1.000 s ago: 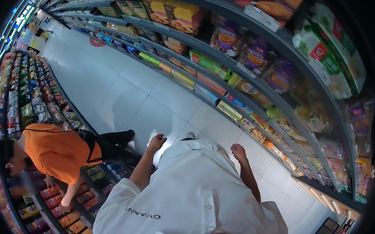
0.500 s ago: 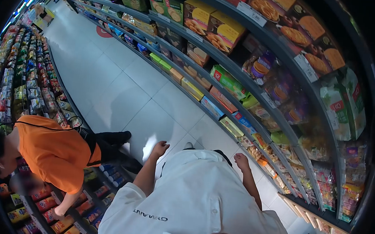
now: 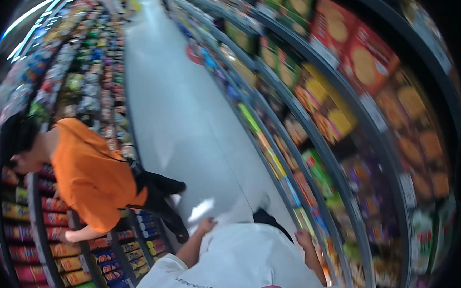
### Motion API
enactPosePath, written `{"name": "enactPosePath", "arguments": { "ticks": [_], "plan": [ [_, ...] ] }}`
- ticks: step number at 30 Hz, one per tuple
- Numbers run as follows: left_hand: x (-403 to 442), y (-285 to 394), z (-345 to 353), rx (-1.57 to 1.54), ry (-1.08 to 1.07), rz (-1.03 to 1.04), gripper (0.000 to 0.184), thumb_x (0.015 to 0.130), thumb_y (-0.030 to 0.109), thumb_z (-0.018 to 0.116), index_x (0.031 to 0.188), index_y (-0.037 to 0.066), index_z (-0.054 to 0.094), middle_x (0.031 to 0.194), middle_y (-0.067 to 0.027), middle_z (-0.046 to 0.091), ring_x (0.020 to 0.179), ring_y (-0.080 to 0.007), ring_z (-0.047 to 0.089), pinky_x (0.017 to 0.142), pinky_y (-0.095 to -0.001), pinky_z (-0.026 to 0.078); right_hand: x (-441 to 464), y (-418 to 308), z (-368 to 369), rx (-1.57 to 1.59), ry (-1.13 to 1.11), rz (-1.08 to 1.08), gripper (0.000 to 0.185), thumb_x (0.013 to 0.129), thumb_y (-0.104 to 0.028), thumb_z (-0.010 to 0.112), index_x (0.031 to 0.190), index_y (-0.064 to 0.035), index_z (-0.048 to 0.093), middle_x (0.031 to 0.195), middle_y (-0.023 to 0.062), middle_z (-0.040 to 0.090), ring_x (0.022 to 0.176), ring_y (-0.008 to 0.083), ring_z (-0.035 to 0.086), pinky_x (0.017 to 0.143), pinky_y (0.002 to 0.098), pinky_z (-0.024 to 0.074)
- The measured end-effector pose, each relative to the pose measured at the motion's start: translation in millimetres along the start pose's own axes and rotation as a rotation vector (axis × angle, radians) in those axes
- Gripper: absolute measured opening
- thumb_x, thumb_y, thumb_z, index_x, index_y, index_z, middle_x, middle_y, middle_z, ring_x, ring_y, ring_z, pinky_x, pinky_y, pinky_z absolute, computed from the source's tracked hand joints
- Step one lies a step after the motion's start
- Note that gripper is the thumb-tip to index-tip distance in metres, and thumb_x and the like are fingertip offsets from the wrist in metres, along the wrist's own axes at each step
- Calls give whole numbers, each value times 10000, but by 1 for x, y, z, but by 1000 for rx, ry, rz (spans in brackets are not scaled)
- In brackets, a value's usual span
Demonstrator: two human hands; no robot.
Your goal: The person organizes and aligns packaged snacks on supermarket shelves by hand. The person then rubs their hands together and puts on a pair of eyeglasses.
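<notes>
My left hand [image 3: 207, 226] hangs at the left of my white shirt [image 3: 239, 255], above the floor. Its fingers look loosely curled, with nothing seen in them; motion blurs the detail. On the other side, my right hand [image 3: 304, 238] is also curled closed and empty as far as it shows. It is nearer to the right-hand shelf of packaged snacks [image 3: 321, 173], apart from the goods. One dark trouser leg [image 3: 273, 223] and a pale shoe [image 3: 264, 201] show beyond my shirt.
A person in an orange top [image 3: 89, 172] stands close on my left, one hand [image 3: 70, 236] at the packets on the left shelf [image 3: 65, 250]. The tiled aisle floor [image 3: 190, 115] runs ahead between both shelves. Boxed biscuits [image 3: 352, 46] line the upper right.
My view has swung, so the aisle and both shelves sit further right and more upright. Both hands remain low at my sides. The person in orange still reaches to the left shelf.
</notes>
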State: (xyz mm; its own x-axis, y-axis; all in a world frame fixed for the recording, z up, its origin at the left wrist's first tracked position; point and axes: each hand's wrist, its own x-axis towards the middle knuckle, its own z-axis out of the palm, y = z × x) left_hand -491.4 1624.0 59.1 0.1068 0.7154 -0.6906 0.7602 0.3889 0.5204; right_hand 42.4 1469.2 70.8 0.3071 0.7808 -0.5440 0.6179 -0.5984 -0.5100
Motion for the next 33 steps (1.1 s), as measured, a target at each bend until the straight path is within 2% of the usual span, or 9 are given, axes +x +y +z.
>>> {"name": "enactPosePath", "arguments": {
  "ticks": [1,3,4,6,17,21,24,29,33],
  "plan": [
    [-3,-2,-4,-66,27,-29,654,848,451,668,1285,-27,581,1189,-235,654,1133,-356,620,986,-404,470,19,4,8,184,37,35,237,852,-237,694,921,-12,710,729,88,689,660,166,664,600,319,515],
    [-6,3,-3,-154,49,-78,651,846,454,668,1282,-24,589,1200,-236,650,1148,-350,615,1002,-397,462,43,-29,-17,166,-110,109,388,822,-307,689,1078,-16,695,1001,186,711,967,293,686,861,367,520],
    [-5,10,-7,-173,60,-100,645,844,444,674,1278,-27,593,1204,-238,648,1146,-347,618,1003,-393,464,58,-43,-28,175,-118,51,407,806,-307,708,1075,-3,693,1004,178,714,965,291,686,859,365,519],
    [3,26,-14,-237,67,-141,643,840,427,686,1271,-41,593,1204,-244,647,1138,-340,625,996,-383,472,114,-26,-14,196,-76,-76,300,864,-188,694,1083,16,669,854,106,696,707,173,664,630,318,532],
    [90,165,-83,-374,273,32,603,860,373,682,1298,-26,572,1187,-231,660,1104,-316,643,956,-369,490,216,-92,-59,137,-198,-131,318,873,-217,688,1077,27,673,894,129,705,735,192,673,654,332,545],
    [119,173,-107,-421,292,67,598,864,353,691,1302,-33,563,1179,-227,663,1083,-306,646,923,-368,502,201,-118,-81,-21,-220,-74,329,845,-271,705,1036,-3,707,944,156,720,815,244,696,733,362,544],
    [126,166,-127,-451,308,-13,594,856,342,704,1298,-31,568,1122,-201,685,974,-260,670,834,-350,531,202,-140,-92,-107,-284,-39,370,825,-353,678,1097,-105,708,1037,151,712,987,310,675,868,396,514],
    [152,128,-153,-439,211,-197,591,838,316,734,1303,-11,573,996,-140,701,748,-186,653,646,-324,537,220,-175,-91,-104,-198,-35,363,826,-327,712,1049,-41,721,987,152,724,913,258,697,831,363,528],
    [191,115,-207,-437,124,-243,588,838,316,735,1306,0,574,968,-135,697,730,-191,653,598,-322,530,240,-227,-68,-54,-133,78,380,834,-342,698,1071,-45,714,985,147,723,909,249,695,827,366,529]
  ]
}}
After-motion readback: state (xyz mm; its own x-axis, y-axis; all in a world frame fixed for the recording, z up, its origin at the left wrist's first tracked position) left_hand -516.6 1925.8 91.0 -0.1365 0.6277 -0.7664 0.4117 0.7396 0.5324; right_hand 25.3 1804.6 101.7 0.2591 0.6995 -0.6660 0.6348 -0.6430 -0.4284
